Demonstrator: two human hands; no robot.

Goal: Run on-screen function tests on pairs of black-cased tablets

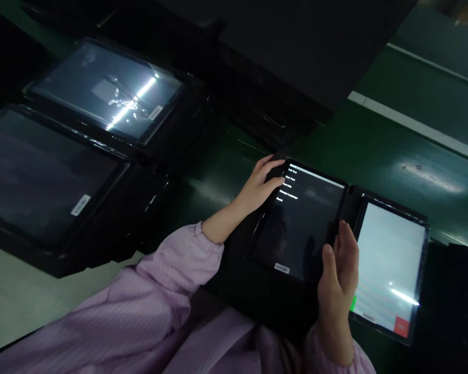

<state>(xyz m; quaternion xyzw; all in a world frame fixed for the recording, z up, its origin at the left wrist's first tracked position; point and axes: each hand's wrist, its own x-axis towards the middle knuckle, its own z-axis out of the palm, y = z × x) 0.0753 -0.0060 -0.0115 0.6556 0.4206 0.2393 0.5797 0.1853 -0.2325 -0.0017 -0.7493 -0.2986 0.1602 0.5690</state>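
Black-framed tablet (306, 234) held between my two hands above a dark green bench (417, 161), its dark screen showing a white menu (289, 185) of five lines: Full Test, Item Test, Test Info, Change Language, Reset. My left hand (257, 187) is closed around the tablet's upper left edge, fingertips curled over the bezel just beside the menu. My right hand (337, 270) grips the lower right edge, fingers cupped behind and thumb forward. A white label (281, 268) marks the tablet's lower edge. Just right, a second tablet (390, 259) glows pale, with a red button (401, 327) in its corner. Two more framed tablets (105, 91) lie upper left. My lilac striped smock (171, 280) fills the foreground.
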